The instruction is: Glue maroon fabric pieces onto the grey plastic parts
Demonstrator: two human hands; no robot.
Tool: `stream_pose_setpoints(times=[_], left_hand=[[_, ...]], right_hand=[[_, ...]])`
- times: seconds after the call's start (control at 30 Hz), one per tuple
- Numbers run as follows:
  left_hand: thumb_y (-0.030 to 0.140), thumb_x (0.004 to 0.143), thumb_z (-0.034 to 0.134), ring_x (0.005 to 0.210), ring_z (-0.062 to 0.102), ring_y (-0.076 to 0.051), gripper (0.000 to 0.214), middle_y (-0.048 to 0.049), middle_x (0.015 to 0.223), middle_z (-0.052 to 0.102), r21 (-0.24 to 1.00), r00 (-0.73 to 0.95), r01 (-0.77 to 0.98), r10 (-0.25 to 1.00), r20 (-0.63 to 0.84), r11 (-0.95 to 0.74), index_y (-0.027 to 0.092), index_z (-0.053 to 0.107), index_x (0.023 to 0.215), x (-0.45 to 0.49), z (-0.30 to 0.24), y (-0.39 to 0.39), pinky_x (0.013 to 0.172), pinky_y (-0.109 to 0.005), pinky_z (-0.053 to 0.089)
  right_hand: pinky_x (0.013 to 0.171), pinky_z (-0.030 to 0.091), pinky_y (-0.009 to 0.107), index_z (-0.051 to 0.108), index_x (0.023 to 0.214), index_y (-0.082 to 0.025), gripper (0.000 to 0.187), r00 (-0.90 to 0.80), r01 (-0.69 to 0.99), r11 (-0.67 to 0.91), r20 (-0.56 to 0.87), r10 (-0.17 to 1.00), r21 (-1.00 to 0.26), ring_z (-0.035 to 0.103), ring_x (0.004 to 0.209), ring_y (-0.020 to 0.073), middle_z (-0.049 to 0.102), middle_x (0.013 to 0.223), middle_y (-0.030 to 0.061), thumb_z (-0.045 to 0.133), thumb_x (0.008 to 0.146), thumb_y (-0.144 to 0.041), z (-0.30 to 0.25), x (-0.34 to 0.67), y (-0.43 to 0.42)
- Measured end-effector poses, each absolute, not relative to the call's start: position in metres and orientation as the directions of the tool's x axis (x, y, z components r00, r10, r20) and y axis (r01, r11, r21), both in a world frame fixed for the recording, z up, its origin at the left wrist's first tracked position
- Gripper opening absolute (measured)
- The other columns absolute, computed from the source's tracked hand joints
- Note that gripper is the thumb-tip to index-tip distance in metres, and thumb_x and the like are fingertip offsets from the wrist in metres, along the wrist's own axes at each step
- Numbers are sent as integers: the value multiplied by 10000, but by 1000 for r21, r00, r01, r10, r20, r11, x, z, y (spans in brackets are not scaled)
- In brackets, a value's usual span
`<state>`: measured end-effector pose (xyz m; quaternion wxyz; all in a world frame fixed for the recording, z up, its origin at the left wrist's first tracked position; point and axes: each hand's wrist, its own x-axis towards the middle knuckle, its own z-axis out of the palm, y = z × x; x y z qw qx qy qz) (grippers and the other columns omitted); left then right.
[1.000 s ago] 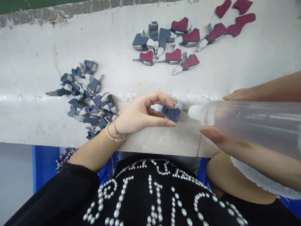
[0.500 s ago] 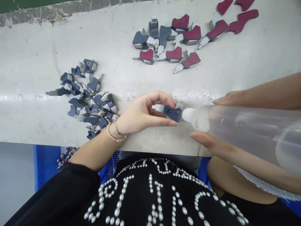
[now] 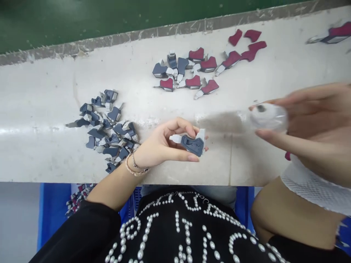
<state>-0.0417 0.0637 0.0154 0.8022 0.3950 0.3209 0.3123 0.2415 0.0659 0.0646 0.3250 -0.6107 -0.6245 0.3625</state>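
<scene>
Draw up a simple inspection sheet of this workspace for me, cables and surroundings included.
Surface: pale tabletop, marked, with a ragged grey strip along its far edge.
Things in hand: a blue-and-grey piece and a translucent bottle, apart from each other; the bottle is blurred.
Clutter: a left heap of similar pieces; a farther cluster of blue and maroon-topped pieces; loose maroon pads beside that cluster.
Left grip: bare hand, pinching the piece.
Right grip: bare hand, around the bottle.
Cables: nothing seen.
Surroundings: green area beyond the table; blue bin below the near edge.
</scene>
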Motion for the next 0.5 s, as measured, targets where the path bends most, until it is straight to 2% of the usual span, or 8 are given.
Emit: stream_pose_setpoints(times=[0.1,0.17,0.27,0.33,0.4,0.5], left_hand=[[155,668,904,899,762,-203,504,-48,1129,687,810,606,-251,738,-296,531,267,668,1099,-44,17,62,794,-294,657],[145,666,903,908,768,-211,574,-40,1140,686,806,617,-250,730,-294,536,313,680,1168,-46,18,62,794,-295,659],[135,661,902,914,774,-226,652,-37,1152,697,816,629,-223,718,-298,533,352,677,1233,-48,20,61,806,-309,661],[143,654,907,916,777,-238,684,-45,1172,704,819,627,-206,715,-309,535,356,671,1260,-48,21,60,814,-323,662],[144,648,909,921,777,-241,703,-45,1171,712,818,628,-211,715,-306,536,359,666,1272,-48,20,60,822,-323,660],[147,647,909,916,774,-231,714,-42,1136,717,814,627,-228,720,-297,534,354,657,1282,-49,19,60,824,-312,657]], right_hand=[[948,579,458,700,1120,-286,374,-83,537,-16,-71,994,-843,675,1015,244,717,1144,18,790,785,-425,58,222,74],[871,590,436,689,1085,-288,315,-97,550,-50,-123,988,-834,684,933,234,724,1139,15,751,809,-427,49,216,80],[816,584,393,625,1072,-300,292,-155,515,-54,-154,976,-856,681,998,239,706,1201,13,727,830,-428,36,215,84],[899,572,392,614,1104,-303,324,-190,502,-43,-159,969,-864,657,1118,246,686,1249,16,713,838,-459,32,218,84],[993,538,400,611,1196,-312,435,-181,548,-47,-173,968,-835,625,1198,254,650,1325,23,720,815,-492,32,225,80],[1025,486,490,579,1324,-325,609,-26,741,-109,-191,981,-662,602,1210,312,631,1354,48,705,772,-550,36,248,68]])
